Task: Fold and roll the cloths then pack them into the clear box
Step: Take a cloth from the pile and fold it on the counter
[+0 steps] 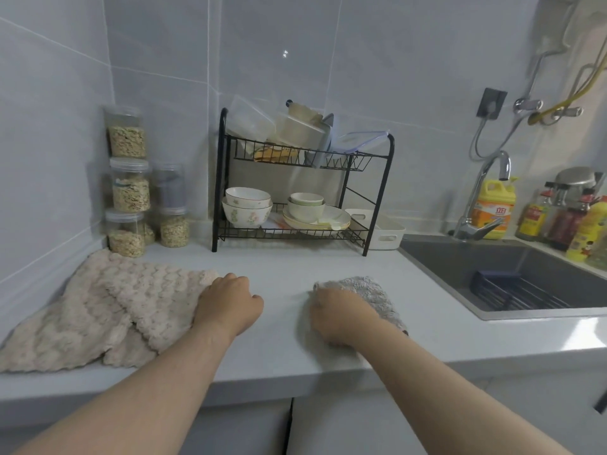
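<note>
Two beige, bumpy cloths [98, 310] lie overlapping on the left of the white counter [282, 323]. My left hand [228, 302] has its fingers curled over the right corner of the upper beige cloth. A smaller grey cloth [368, 290] lies to the right, near the sink. My right hand [338, 315] lies on top of it, fingers curled into the fabric. A clear plastic box [249, 121] sits tilted on the top shelf of the black dish rack.
The black dish rack [302, 182] with bowls and plates stands at the back centre. Stacked clear jars [131, 182] fill the back left corner. A dark sink [512, 274] with a tap lies to the right, with bottles behind it.
</note>
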`<action>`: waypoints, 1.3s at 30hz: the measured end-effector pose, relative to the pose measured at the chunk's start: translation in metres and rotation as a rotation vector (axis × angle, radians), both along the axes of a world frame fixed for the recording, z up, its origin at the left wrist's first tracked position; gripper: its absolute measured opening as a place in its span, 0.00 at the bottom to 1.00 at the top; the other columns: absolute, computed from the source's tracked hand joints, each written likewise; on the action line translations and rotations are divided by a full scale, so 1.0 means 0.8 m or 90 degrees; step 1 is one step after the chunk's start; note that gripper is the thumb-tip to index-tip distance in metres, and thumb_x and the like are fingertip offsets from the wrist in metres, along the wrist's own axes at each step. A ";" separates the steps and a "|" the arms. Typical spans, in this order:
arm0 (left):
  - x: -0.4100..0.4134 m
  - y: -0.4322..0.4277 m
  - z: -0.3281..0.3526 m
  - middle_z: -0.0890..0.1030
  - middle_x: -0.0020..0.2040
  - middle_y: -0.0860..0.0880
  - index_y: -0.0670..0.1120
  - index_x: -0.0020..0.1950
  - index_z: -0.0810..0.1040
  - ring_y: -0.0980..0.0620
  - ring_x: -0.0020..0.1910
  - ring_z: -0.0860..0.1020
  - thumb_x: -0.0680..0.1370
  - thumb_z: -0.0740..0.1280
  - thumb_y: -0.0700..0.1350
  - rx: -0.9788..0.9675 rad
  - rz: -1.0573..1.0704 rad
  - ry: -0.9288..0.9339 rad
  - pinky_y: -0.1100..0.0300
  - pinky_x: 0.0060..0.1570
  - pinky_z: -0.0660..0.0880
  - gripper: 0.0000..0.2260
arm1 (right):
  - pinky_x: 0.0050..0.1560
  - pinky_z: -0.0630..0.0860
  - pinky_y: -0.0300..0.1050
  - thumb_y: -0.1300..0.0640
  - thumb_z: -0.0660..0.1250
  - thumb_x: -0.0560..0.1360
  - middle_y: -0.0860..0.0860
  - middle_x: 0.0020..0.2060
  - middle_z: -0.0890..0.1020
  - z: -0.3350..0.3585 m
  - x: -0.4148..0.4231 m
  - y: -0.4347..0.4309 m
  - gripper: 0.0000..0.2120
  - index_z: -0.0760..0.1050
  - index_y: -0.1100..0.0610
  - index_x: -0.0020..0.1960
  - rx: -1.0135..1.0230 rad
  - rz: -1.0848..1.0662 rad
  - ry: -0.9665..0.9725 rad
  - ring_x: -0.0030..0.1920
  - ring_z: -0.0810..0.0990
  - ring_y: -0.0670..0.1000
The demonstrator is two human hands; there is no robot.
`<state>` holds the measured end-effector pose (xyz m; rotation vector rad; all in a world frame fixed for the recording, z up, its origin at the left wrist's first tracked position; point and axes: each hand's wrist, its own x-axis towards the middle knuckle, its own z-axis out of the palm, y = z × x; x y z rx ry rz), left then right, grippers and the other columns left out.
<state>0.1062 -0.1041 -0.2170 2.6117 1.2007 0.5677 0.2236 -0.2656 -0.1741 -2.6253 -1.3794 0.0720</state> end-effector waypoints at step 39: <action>0.032 -0.040 0.020 0.82 0.54 0.36 0.38 0.56 0.79 0.39 0.51 0.82 0.63 0.70 0.26 -0.845 -0.298 -0.546 0.46 0.48 0.81 0.22 | 0.46 0.79 0.41 0.51 0.71 0.74 0.53 0.47 0.86 -0.036 0.060 -0.022 0.12 0.79 0.56 0.54 0.480 0.042 0.613 0.47 0.85 0.51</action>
